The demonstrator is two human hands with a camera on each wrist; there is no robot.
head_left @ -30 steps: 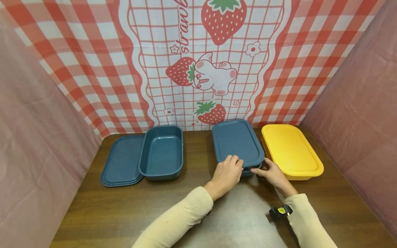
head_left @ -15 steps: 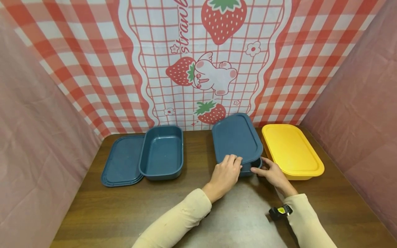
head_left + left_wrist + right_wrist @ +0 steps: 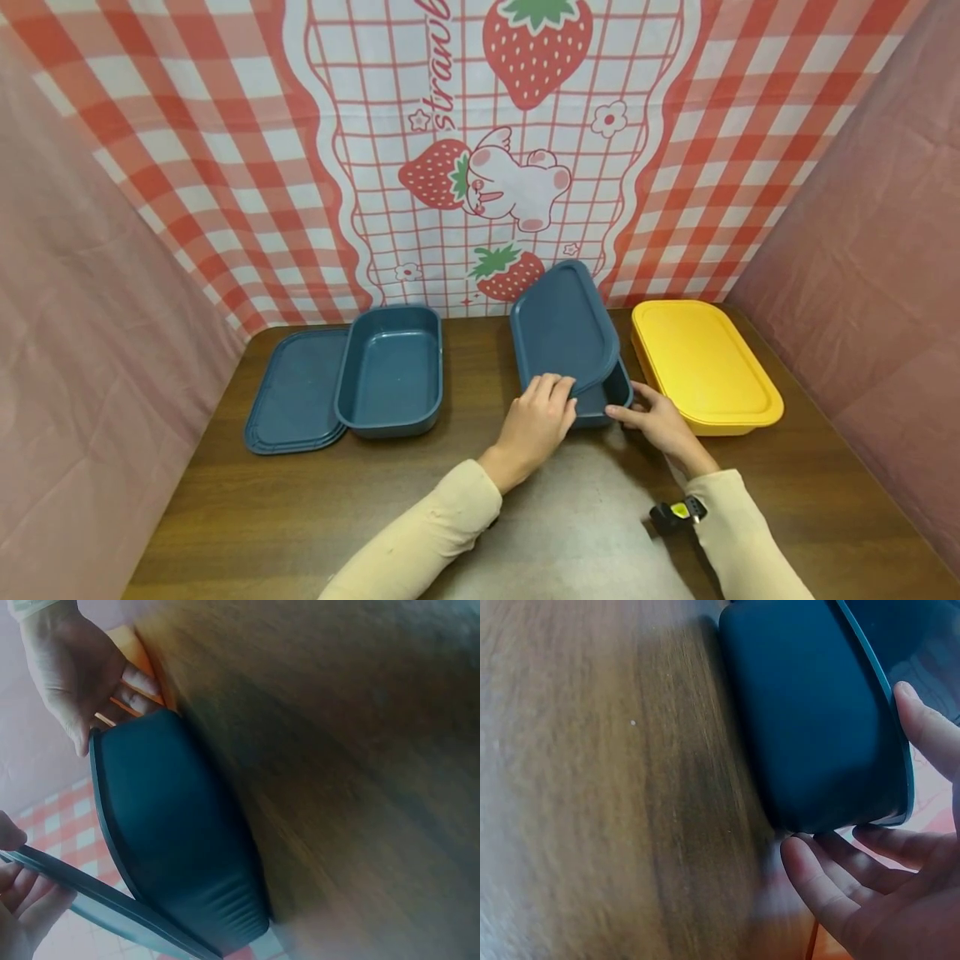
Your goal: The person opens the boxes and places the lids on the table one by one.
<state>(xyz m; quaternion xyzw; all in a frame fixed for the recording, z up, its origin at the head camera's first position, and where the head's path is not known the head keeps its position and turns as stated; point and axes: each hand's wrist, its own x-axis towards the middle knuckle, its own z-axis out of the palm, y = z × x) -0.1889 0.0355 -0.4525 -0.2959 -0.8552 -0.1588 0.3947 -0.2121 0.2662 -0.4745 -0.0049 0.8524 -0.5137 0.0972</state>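
Note:
A dark blue lid [image 3: 562,333] tilts over a matching blue food container [image 3: 596,408], its far edge raised and turned left. The container's front right corner is uncovered. My left hand [image 3: 534,427] pinches the lid's near edge, thumb and fingers on opposite faces, as the left wrist view shows at the lid's edge [image 3: 97,897]. At the front right corner, my right hand [image 3: 662,427] holds the container, thumb [image 3: 922,724] at the rim and fingers along the side wall. The container's base sits on the wooden table [image 3: 570,517].
To the left stands a second blue container [image 3: 393,367], uncovered, with another blue lid [image 3: 298,392] lying beside it. A yellow lidded container [image 3: 705,362] is close to my right hand. Behind the table hangs a strawberry-print cloth [image 3: 517,192].
My left hand has moved slightly left with the lid, whose far edge has risen and swung left, uncovering the container's front right corner. The right hand stays at that corner.

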